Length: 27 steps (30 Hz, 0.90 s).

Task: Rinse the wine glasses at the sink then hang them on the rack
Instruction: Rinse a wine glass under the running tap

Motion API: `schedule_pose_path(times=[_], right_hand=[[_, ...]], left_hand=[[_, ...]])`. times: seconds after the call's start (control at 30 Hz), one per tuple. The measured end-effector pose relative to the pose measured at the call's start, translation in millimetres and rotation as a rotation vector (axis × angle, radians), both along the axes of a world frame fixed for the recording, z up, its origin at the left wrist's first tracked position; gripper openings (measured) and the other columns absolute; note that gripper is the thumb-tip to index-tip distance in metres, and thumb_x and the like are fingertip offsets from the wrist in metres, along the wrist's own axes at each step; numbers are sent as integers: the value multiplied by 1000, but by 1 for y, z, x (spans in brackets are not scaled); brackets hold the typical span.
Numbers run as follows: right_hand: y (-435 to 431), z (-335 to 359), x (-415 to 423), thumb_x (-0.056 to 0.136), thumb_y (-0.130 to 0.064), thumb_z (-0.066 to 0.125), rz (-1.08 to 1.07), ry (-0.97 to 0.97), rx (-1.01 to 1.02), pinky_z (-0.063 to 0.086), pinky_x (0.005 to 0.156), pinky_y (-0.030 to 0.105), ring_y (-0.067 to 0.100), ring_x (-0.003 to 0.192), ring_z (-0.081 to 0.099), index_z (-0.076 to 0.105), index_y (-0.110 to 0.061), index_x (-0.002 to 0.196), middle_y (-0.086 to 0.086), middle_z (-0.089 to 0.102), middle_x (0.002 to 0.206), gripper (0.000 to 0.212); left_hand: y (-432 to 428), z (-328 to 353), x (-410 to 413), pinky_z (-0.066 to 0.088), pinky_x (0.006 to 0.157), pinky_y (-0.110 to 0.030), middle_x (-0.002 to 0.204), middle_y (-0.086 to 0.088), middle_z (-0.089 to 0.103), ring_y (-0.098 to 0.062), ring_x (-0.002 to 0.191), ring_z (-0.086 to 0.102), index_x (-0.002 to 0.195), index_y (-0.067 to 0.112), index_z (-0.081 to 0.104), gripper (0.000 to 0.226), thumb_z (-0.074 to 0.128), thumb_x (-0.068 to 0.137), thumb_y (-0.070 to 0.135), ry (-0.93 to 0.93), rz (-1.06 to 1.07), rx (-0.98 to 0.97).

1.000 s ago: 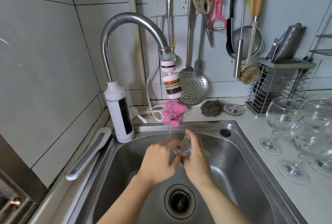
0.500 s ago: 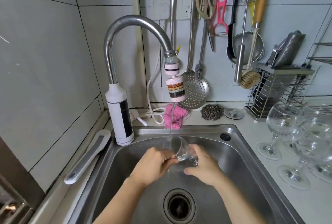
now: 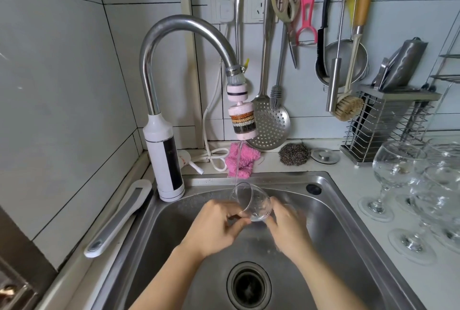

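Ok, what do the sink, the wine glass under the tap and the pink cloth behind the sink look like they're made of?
The sink: likely stainless steel, brushed; grey metal sheen with soft streaky reflections.
The wine glass: clear glass, it seems, smooth and glossy; the sink shows through it.
The pink cloth: looks like fluffy microfibre or terry fabric, matte; fuzzy, crumpled surface.

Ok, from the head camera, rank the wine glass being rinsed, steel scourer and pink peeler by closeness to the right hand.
1. Wine glass, gripped in the right hand.
2. Steel scourer, on the counter behind the sink.
3. Pink peeler, hanging high up at the back.
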State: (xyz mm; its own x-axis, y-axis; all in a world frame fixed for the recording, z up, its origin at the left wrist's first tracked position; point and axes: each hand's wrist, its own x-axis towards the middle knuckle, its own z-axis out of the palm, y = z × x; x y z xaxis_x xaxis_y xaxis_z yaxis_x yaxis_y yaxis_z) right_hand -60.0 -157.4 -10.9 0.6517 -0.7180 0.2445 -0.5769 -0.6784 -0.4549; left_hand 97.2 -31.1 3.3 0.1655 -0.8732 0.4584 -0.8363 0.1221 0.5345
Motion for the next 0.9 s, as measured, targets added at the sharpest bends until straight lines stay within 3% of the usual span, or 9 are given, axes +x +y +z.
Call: schedule_pose_path(times=[0.1, 0.2, 0.27, 0.37, 0.47, 0.53, 0.67, 0.77, 0.9], right_hand=[[5, 1, 0, 85, -12, 69, -40, -97, -103, 44, 80, 38, 24, 82, 58, 66, -21, 95, -5, 67, 77, 15], [7, 1, 1, 82, -15, 70, -139, -28, -147, 33, 100, 37, 20, 84, 59, 65, -26, 87, -5, 63, 72, 14], [6, 1, 1, 84, -23, 71, -166, -13, -167, 28, 107, 37, 16, 86, 60, 63, -28, 87, -7, 64, 72, 10], [7, 3, 1, 75, -20, 81, -197, -85, -181, 38, 94, 39, 21, 70, 62, 63, -22, 79, -5, 62, 62, 19], [12, 5, 2, 69, -18, 87, -214, -106, -193, 45, 85, 42, 28, 58, 61, 59, -17, 73, -1, 60, 53, 28], [11, 3, 3, 72, -19, 85, -218, -71, -197, 44, 87, 42, 31, 60, 60, 59, -17, 76, 1, 59, 53, 26], [8, -3, 4, 77, -19, 77, -203, -5, -204, 37, 82, 38, 29, 70, 62, 61, -22, 85, 0, 64, 62, 18], [5, -4, 6, 87, -31, 68, -198, -22, -150, 32, 80, 35, 25, 87, 64, 59, -28, 91, -3, 71, 79, 11], [5, -8, 11, 92, -37, 56, -212, -20, -147, 29, 82, 34, 19, 92, 61, 55, -31, 90, -6, 70, 87, 7]], left_hand=[[-3, 1, -4, 51, 61, -30, 66, -5, 69, -18, 51, 48, 107, 40, 78, 26, 66, 89, 53, 75, 11, 132], [-6, -3, -4, 55, 69, -37, 73, -11, 73, -19, 52, 55, 105, 41, 77, 26, 60, 95, 57, 78, -13, 255], [-5, -4, -2, 55, 77, -35, 86, -1, 79, -16, 60, 68, 104, 40, 78, 32, 58, 95, 64, 2, 42, 240], [-2, -8, 2, 57, 74, -31, 104, 19, 77, -10, 78, 73, 99, 39, 78, 36, 59, 89, 68, -190, 199, 16], [-4, -7, 1, 58, 76, -28, 114, 30, 72, -4, 89, 72, 97, 41, 79, 14, 75, 85, 47, -160, 262, -60], [-7, -5, -2, 57, 79, -29, 112, 28, 73, -6, 83, 70, 104, 47, 75, 20, 74, 85, 42, -59, 175, 46], [-8, -4, -4, 57, 79, -30, 89, 6, 80, -5, 64, 70, 112, 52, 72, 22, 65, 91, 57, 79, 0, 256], [-6, -5, -3, 54, 82, -29, 82, 15, 78, -5, 73, 71, 96, 44, 79, 25, 71, 83, 64, -28, 148, 148], [-8, -3, -3, 51, 85, -20, 102, 31, 74, 6, 90, 69, 92, 43, 81, 23, 80, 76, 59, -13, 308, 108]])
